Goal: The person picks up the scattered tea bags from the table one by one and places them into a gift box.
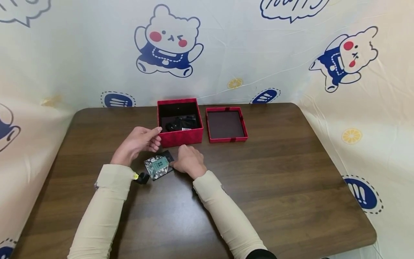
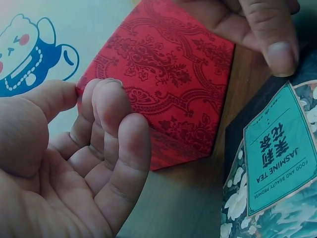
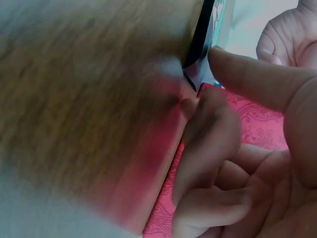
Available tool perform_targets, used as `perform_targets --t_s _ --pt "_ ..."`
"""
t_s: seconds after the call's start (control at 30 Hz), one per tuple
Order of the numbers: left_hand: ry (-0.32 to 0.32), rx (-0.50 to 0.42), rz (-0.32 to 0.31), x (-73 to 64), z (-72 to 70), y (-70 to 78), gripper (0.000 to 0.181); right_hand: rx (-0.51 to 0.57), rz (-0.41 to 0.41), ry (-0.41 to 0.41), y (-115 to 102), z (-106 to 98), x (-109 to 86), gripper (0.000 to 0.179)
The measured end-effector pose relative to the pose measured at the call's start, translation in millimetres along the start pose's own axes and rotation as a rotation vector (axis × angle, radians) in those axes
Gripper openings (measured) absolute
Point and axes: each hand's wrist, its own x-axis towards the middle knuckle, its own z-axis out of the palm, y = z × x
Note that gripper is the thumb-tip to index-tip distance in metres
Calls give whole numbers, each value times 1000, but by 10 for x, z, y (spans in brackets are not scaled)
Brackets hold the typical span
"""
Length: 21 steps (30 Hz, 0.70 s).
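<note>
My left hand (image 1: 139, 142) holds the front left corner of an open red box (image 1: 182, 137), thumb at the rim and fingers bent against the outside. In the left wrist view, the box's wall (image 2: 163, 74) shows a dark red paisley pattern. In front of the box lies a jasmine tea packet (image 1: 159, 164), dark with a floral print and a teal label (image 2: 277, 153). My right hand (image 1: 190, 161) pinches the packet's right edge between thumb and index finger. Inside the box are black items (image 1: 181, 123) with a small white label; their kind is unclear.
A red lid (image 1: 228, 139) lies inside up, to the right of the box. The brown wooden table (image 1: 291, 172) has rounded corners. A printed cloth (image 1: 233, 43) hangs behind it and along the sides. A black wrist camera (image 1: 141, 178) sticks out by the left cuff.
</note>
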Motion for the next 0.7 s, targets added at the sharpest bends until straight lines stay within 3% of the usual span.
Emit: perform_targets --t_s 0.4,0.7 --pt "9 5 5 -16 -12 69 52 -175 -22 29 -152 56 -18 10" --pt "6 4 9 -35 8 17 55 -277 -50 36 -163 44 -71 15"
